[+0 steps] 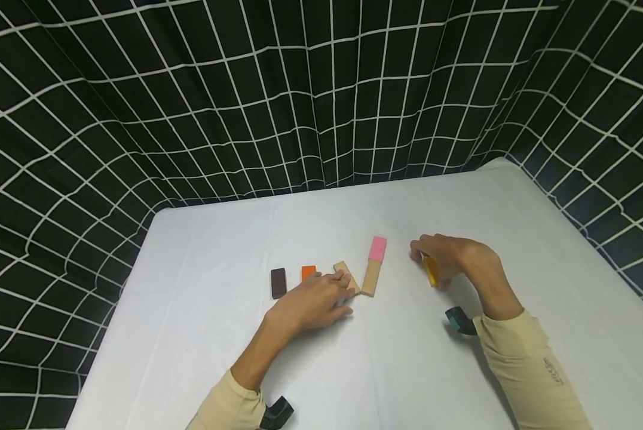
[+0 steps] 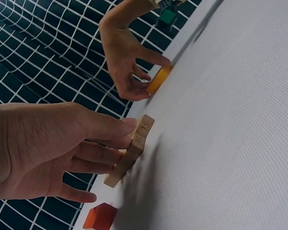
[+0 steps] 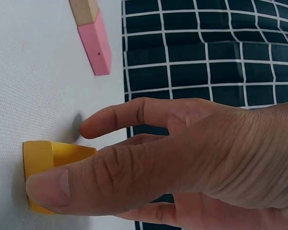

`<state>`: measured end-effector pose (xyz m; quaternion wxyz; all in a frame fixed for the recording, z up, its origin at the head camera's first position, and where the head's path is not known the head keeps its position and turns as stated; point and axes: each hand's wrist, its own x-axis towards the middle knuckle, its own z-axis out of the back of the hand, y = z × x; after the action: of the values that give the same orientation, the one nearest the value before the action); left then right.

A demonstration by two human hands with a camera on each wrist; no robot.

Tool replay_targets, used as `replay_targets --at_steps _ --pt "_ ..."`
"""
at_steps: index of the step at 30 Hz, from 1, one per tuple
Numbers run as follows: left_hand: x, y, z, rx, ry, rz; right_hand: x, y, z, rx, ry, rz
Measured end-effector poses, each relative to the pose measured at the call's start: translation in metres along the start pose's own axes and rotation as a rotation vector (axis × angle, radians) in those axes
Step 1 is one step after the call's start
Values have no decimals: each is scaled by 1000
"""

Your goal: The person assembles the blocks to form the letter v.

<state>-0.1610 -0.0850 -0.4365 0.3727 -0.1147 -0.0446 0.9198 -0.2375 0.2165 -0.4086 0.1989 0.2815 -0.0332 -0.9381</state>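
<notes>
My left hand (image 1: 312,301) is stretched over a slanted wooden block (image 1: 341,267), its fingertips resting on it and partly covering it. The near end of that block meets a second wooden block (image 1: 371,278), forming a V. Beyond the second one, end to end, lies a pink block (image 1: 377,248). Off to the right, my right hand (image 1: 450,257) pinches a yellow block (image 1: 431,271) between thumb and fingers. The right wrist view shows the thumb along the side of the yellow block (image 3: 37,155), at the white surface, with the index finger held away from it.
An orange block (image 1: 308,272) lies just beyond the left hand, partly hidden by it. Farther left is a dark brown block (image 1: 278,283). All lie on a white-covered table (image 1: 208,286), with a dark curtain under white netting (image 1: 278,89) around its back and sides.
</notes>
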Motion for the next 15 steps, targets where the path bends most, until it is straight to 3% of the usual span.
replay_targets --at_steps 15 --pt "1 -2 1 12 6 15 -3 -4 5 43 26 -10"
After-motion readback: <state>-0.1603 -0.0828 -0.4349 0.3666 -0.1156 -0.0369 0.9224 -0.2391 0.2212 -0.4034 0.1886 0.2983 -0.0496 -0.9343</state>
